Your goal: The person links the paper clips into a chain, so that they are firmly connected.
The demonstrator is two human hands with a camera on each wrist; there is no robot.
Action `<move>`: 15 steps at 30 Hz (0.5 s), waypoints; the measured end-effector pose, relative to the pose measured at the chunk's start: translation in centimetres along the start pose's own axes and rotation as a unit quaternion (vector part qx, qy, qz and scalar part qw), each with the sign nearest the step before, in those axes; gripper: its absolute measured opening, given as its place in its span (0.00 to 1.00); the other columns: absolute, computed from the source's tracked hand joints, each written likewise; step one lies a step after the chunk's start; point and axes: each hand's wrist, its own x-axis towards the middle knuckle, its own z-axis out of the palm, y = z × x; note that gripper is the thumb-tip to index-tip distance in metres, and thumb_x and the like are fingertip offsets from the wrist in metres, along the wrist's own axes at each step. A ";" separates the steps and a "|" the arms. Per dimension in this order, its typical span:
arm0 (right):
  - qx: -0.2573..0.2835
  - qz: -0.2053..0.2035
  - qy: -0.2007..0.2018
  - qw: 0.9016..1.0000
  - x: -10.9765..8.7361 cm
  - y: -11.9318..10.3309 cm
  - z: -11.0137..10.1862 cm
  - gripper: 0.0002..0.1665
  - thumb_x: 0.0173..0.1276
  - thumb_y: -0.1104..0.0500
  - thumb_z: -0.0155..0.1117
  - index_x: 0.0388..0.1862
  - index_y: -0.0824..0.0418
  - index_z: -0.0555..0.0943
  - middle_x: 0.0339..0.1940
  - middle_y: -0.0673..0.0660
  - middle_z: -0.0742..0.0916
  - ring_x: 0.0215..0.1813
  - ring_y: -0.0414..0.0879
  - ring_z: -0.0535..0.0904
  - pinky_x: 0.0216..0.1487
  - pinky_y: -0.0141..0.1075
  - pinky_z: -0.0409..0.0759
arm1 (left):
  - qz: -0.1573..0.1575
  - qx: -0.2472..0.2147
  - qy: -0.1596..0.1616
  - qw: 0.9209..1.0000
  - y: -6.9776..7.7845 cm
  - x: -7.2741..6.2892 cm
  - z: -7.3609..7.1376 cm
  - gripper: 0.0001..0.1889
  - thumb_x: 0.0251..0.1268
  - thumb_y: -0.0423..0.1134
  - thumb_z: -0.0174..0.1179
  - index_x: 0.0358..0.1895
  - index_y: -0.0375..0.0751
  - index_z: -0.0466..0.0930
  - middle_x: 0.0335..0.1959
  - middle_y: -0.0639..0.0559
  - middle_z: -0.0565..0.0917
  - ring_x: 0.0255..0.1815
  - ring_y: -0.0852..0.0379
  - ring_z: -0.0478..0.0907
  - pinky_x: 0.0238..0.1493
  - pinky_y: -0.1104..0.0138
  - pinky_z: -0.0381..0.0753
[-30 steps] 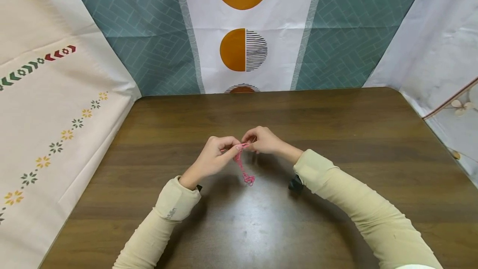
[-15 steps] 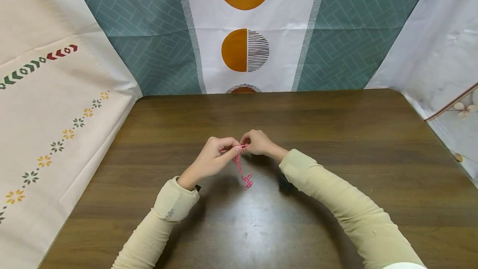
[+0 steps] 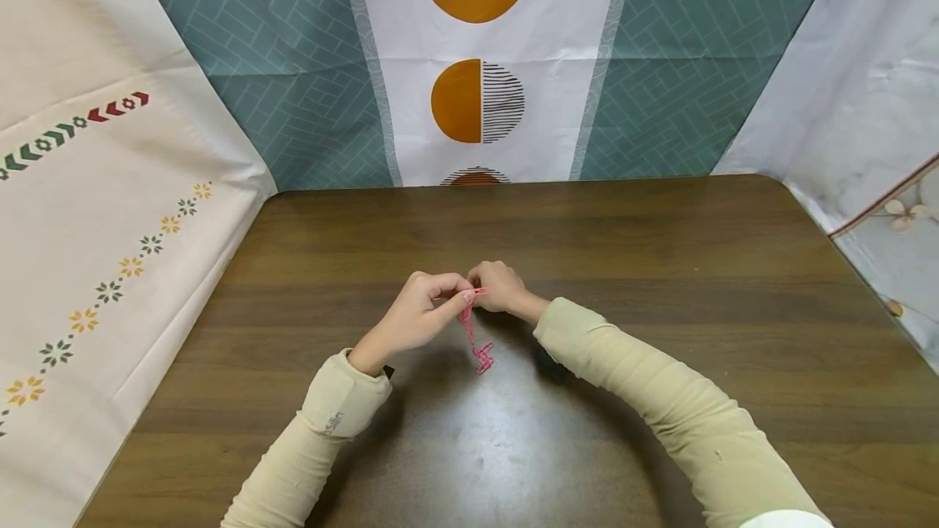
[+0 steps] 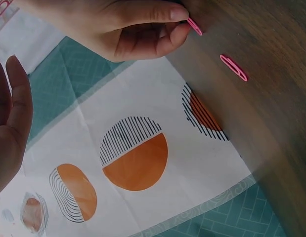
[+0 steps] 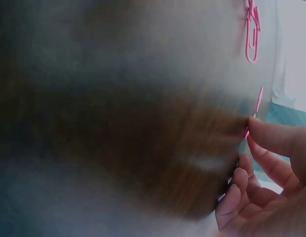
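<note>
In the head view my left hand (image 3: 414, 312) pinches a chain of pink paper clips (image 3: 482, 358) between thumb and index finger. The chain hangs below the fingertips, and one clip end sticks out to the right. My right hand (image 3: 501, 287) is just behind and to the right, its fingertips hidden there. The right wrist view shows its thumb and fingertip pinching a single pink paper clip (image 5: 247, 133). Another loose paper clip (image 4: 234, 67) appears to lie on the table nearby in the left wrist view. In the head view the left hand blocks it.
A brown wooden table (image 3: 601, 226) lies under both hands. Behind it hangs a teal and white patterned cloth (image 3: 543, 121). A cream embroidered cloth (image 3: 95, 186) borders the left side, and a pale floral cloth (image 3: 858, 104) borders the right.
My right hand has moved left and slightly nearer, going partly behind the left hand's fingertips. The left hand stays almost in place, while the dangling chain has swung slightly left.
</note>
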 end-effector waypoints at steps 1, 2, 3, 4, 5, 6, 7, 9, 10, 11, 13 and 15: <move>0.000 0.002 -0.001 1.000 0.0 0.0 0.0 0.03 0.52 0.59 0.67 0.26 0.58 0.83 0.19 0.48 0.78 0.25 0.41 0.67 0.22 0.32 0.67 | -0.002 0.000 -0.001 1.000 0.0 0.0 0.0 0.09 0.59 0.21 0.52 0.22 0.31 0.76 0.17 0.44 0.76 0.22 0.64 0.68 0.27 0.70 0.71; -0.001 0.004 -0.001 1.000 0.0 -0.1 0.0 0.03 0.52 0.59 0.66 0.25 0.57 0.83 0.19 0.48 0.77 0.25 0.42 0.67 0.22 0.32 0.67 | -0.002 0.001 -0.001 1.000 0.1 0.0 0.0 0.09 0.59 0.21 0.52 0.22 0.31 0.76 0.17 0.44 0.76 0.22 0.64 0.68 0.27 0.70 0.71; -0.002 0.007 -0.001 1.000 0.0 -0.1 0.0 0.03 0.52 0.59 0.66 0.24 0.57 0.83 0.19 0.48 0.77 0.25 0.42 0.67 0.22 0.32 0.67 | -0.003 0.001 -0.001 1.000 0.1 0.0 0.0 0.09 0.59 0.21 0.53 0.22 0.31 0.76 0.17 0.44 0.76 0.22 0.64 0.68 0.27 0.70 0.71; -0.002 0.010 0.000 1.000 0.0 -0.1 0.1 0.03 0.52 0.59 0.66 0.22 0.57 0.82 0.18 0.47 0.76 0.25 0.42 0.67 0.22 0.32 0.66 | -0.004 0.001 -0.001 1.000 0.1 0.0 0.0 0.09 0.59 0.21 0.53 0.22 0.31 0.76 0.17 0.44 0.76 0.22 0.64 0.68 0.27 0.70 0.71; -0.001 0.014 -0.001 1.000 0.0 -0.1 0.1 0.04 0.52 0.59 0.65 0.20 0.57 0.81 0.17 0.48 0.76 0.25 0.42 0.67 0.21 0.33 0.66 | -0.004 0.001 -0.001 1.000 0.1 0.0 0.0 0.09 0.59 0.21 0.53 0.22 0.31 0.75 0.17 0.44 0.76 0.22 0.64 0.68 0.27 0.70 0.71; -0.001 0.018 -0.001 1.000 0.0 -0.1 0.1 0.06 0.52 0.60 0.65 0.18 0.57 0.80 0.17 0.48 0.74 0.25 0.42 0.66 0.21 0.33 0.65 | -0.003 0.002 -0.001 1.000 0.1 0.0 0.0 0.09 0.59 0.21 0.53 0.22 0.31 0.75 0.17 0.44 0.76 0.22 0.64 0.68 0.27 0.70 0.71; -0.001 0.021 -0.001 1.000 0.0 -0.1 0.1 0.08 0.52 0.60 0.65 0.16 0.57 0.78 0.16 0.48 0.73 0.24 0.42 0.65 0.20 0.33 0.64 | -0.002 0.002 -0.001 1.000 0.1 0.0 0.0 0.09 0.59 0.21 0.53 0.22 0.31 0.75 0.17 0.43 0.76 0.21 0.64 0.68 0.27 0.70 0.71; -0.001 0.025 -0.002 1.000 -0.1 -0.2 0.1 0.11 0.52 0.61 0.64 0.13 0.57 0.75 0.15 0.48 0.71 0.23 0.42 0.64 0.19 0.32 0.62 | 0.000 0.001 -0.001 1.000 0.1 0.0 0.0 0.09 0.59 0.21 0.53 0.21 0.30 0.75 0.17 0.43 0.75 0.21 0.65 0.68 0.26 0.70 0.71; -0.002 0.024 -0.003 1.000 -0.1 -0.2 0.1 0.13 0.52 0.62 0.64 0.12 0.57 0.74 0.15 0.48 0.70 0.22 0.42 0.63 0.18 0.32 0.61 | 0.002 0.001 -0.002 1.000 0.1 0.0 0.0 0.09 0.59 0.21 0.53 0.21 0.31 0.75 0.16 0.43 0.75 0.21 0.64 0.68 0.26 0.70 0.71; -0.003 0.022 -0.004 1.000 -0.1 -0.2 0.1 0.13 0.52 0.62 0.64 0.12 0.57 0.73 0.14 0.48 0.69 0.22 0.42 0.63 0.18 0.32 0.61 | 0.004 0.001 -0.002 1.000 0.2 0.0 0.0 0.09 0.59 0.21 0.53 0.21 0.31 0.75 0.16 0.43 0.75 0.21 0.63 0.68 0.26 0.69 0.71; 0.000 0.016 -0.009 1.000 -0.3 -0.1 0.0 0.13 0.53 0.63 0.63 0.12 0.57 0.72 0.14 0.48 0.68 0.21 0.41 0.62 0.18 0.31 0.60 | 0.005 -0.001 -0.003 1.000 0.2 0.0 0.1 0.10 0.59 0.21 0.52 0.21 0.31 0.75 0.16 0.43 0.75 0.20 0.60 0.69 0.26 0.68 0.71; 0.005 0.004 -0.013 1.000 -0.4 0.0 0.0 0.12 0.53 0.64 0.62 0.13 0.58 0.72 0.14 0.48 0.68 0.20 0.41 0.61 0.18 0.30 0.59 | 0.005 -0.004 -0.005 1.000 0.3 0.0 0.1 0.10 0.59 0.21 0.52 0.21 0.32 0.75 0.16 0.43 0.75 0.20 0.54 0.70 0.26 0.68 0.72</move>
